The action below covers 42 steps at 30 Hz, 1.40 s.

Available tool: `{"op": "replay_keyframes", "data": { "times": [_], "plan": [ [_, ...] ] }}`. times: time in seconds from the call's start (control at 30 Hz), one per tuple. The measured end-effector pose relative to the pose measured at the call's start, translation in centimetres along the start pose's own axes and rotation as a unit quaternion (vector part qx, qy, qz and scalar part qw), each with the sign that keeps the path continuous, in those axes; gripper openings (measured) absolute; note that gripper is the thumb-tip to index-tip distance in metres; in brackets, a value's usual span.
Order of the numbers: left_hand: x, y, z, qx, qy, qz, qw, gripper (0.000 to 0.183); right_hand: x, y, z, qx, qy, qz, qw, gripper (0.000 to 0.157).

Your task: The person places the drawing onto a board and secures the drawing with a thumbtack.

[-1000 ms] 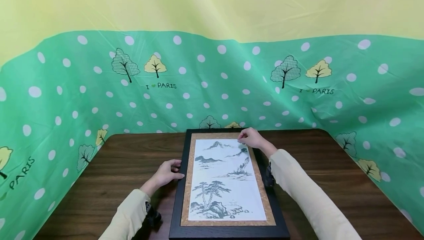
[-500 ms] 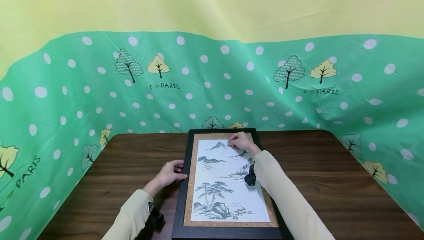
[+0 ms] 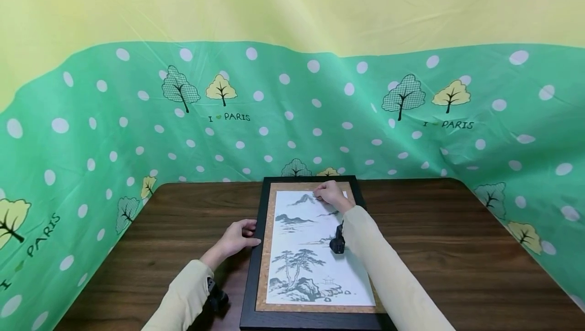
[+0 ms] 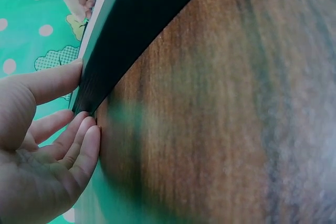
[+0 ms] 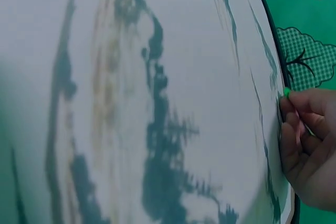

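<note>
Black frame (image 3: pixel 315 320) lay flat on the wood-grain surface (image 3: pixel 425 224), its far end at the midpoint of the surface's far edge, near end towards the near edge. Inside it: speckled tan backing (image 3: pixel 292 187), with white paper (image 3: pixel 315 265) printed with mountains and pines on top, backing showing as a border. Hands were apart. Left hand (image 3: pixel 234 238) rested against the frame's left side, thumb and fingertips touching, fingers loosely bent. Right hand (image 3: pixel 331 194) was over the paper's far end, thumb and finger clamped on a small green item (image 5: pixel 286 92); whether it touched the paper, can't tell.
</note>
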State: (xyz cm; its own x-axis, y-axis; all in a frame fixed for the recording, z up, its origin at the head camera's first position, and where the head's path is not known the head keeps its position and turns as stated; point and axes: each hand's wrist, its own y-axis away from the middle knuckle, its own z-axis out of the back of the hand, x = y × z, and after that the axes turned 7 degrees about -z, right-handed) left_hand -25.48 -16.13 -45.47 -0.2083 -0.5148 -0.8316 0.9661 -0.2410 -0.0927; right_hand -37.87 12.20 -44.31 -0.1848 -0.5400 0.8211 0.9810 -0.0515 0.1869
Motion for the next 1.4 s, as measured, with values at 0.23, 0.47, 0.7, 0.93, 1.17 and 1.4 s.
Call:
{"op": "replay_keyframes", "data": {
  "times": [0.23, 0.47, 0.7, 0.93, 1.17, 1.4],
  "plan": [
    [-0.14, 0.10, -0.17, 0.006, 0.007, -0.015, 0.9998, 0.051, 0.30, 0.09, -0.09, -0.022, 0.020, -0.026, 0.999, 0.015],
    [-0.15, 0.15, -0.06, 0.011, 0.014, -0.018, 0.9997, 0.051, 0.43, 0.16, -0.10, -0.043, 0.020, -0.041, 0.998, 0.017],
    [0.03, 0.21, 0.10, 0.002, 0.009, -0.009, 0.9999, 0.050, 0.81, 0.12, -0.56, -0.066, 0.019, -0.057, 0.996, 0.017],
    [0.14, 0.27, 0.10, 0.007, 0.013, -0.012, 0.9998, 0.051, 0.87, 0.39, -0.81, -0.083, 0.041, -0.057, 0.994, 0.033],
    [0.16, 0.18, 0.08, 0.006, 0.010, -0.024, 0.9996, 0.050, 0.88, 0.65, -0.77, -0.087, 0.070, -0.039, 0.993, 0.043],
    [0.15, 0.10, 0.02, 0.004, 0.006, -0.020, 0.9998, 0.050, 0.51, 0.81, -0.01, -0.043, 0.010, -0.025, 0.999, 0.020]
  ]
}}
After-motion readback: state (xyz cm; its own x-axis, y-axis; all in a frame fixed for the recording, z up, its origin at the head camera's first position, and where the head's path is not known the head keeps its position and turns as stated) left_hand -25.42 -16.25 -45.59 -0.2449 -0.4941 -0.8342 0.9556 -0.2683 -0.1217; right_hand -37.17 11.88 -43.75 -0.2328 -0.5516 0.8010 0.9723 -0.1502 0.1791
